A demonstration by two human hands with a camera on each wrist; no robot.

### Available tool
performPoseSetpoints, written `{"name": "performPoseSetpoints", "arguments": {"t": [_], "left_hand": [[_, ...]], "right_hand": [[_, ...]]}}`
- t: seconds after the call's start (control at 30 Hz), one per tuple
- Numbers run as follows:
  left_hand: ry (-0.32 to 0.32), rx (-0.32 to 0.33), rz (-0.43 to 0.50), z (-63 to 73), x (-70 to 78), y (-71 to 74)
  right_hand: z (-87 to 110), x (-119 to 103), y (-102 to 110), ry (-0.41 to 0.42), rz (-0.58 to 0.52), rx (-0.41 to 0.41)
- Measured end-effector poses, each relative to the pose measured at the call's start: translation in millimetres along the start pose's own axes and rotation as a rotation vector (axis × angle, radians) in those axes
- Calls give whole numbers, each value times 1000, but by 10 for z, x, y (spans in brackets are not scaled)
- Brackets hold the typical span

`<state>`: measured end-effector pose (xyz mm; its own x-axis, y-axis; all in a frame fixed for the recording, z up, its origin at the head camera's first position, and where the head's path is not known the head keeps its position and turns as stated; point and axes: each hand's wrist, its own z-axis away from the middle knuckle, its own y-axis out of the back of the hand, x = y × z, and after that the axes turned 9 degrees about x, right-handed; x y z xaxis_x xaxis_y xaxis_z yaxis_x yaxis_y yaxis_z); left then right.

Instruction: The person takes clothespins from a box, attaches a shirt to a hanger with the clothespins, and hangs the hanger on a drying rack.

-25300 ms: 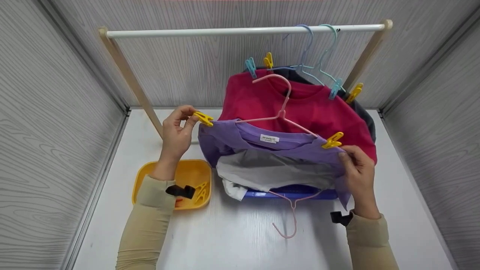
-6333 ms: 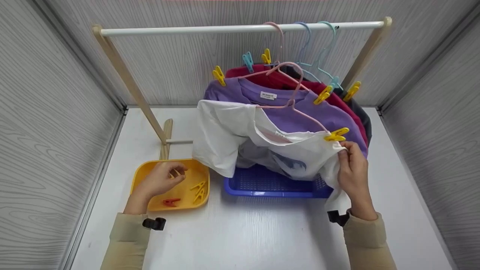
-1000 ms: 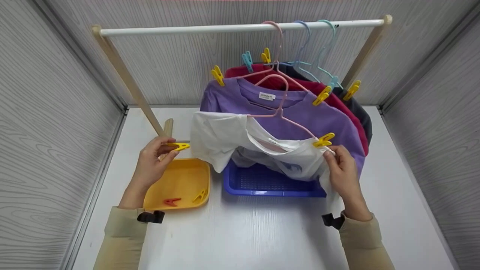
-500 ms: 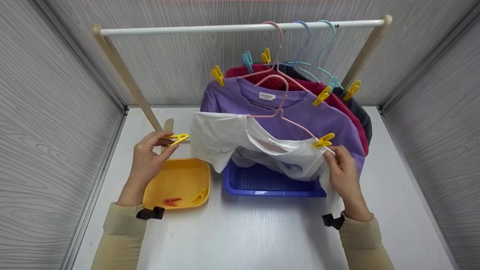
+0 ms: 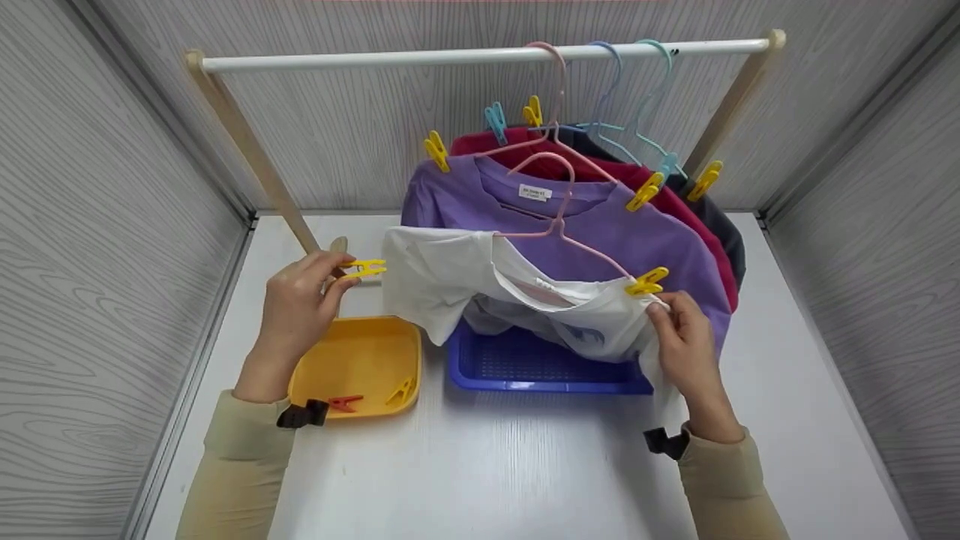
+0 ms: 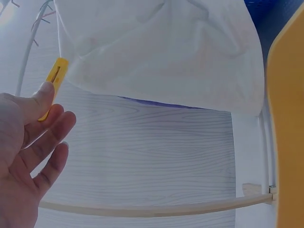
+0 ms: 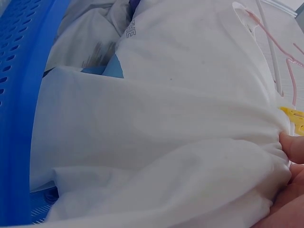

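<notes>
In the head view my left hand (image 5: pixel 300 304) pinches a yellow clothespin (image 5: pixel 365 268) between thumb and fingers. The pin's jaws point right, close to the sleeve of a white T-shirt (image 5: pixel 439 262). My right hand (image 5: pixel 686 341) grips that shirt at its right shoulder, beside a second yellow clothespin (image 5: pixel 648 281) fastened there. A pink hanger (image 5: pixel 559 225) sits inside the shirt's neck, its hook free of the rail. The left wrist view shows the pinched clothespin (image 6: pixel 56 78) right at the white cloth's edge. Bunched white fabric (image 7: pixel 156 123) fills the right wrist view.
A white rail (image 5: pixel 375 60) on wooden legs carries a purple shirt (image 5: pixel 570 217), a red one and a dark one, held with pins. Below are a blue basket (image 5: pixel 551 386) and a yellow tray (image 5: pixel 352 360) with a red clothespin (image 5: pixel 345 404) and a yellow one.
Since 25 seconds ago the purple shirt has gone onto the rail. My left hand took a yellow clothespin from the tray, then raised it to near the white shirt's left sleeve. My right hand stays put lately.
</notes>
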<state>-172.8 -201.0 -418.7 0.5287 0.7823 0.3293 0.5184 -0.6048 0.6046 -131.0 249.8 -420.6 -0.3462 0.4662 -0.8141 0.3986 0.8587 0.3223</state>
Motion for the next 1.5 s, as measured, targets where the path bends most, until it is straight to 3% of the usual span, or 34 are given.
{"name": "performPoseSetpoints", "arguments": {"t": [0.37,0.8,1.0,1.23,1.5], "left_hand": [[-146,34,-94,-224,55,12],[-306,-35,-174,-528,193,-29],[-385,-124,-193,-641,268,-17],[-422,-212,-210,-731,352,-25],[-437,-314,-257,-739,444,-79]], "right_hand": [[7,-3,-11,16,8,-6],[13,8,-23,53,15,-9],[9,7,-27,80,3,-19],[10,-3,-33,115,20,-22],[15,-14,-39,126,1,-55]]}}
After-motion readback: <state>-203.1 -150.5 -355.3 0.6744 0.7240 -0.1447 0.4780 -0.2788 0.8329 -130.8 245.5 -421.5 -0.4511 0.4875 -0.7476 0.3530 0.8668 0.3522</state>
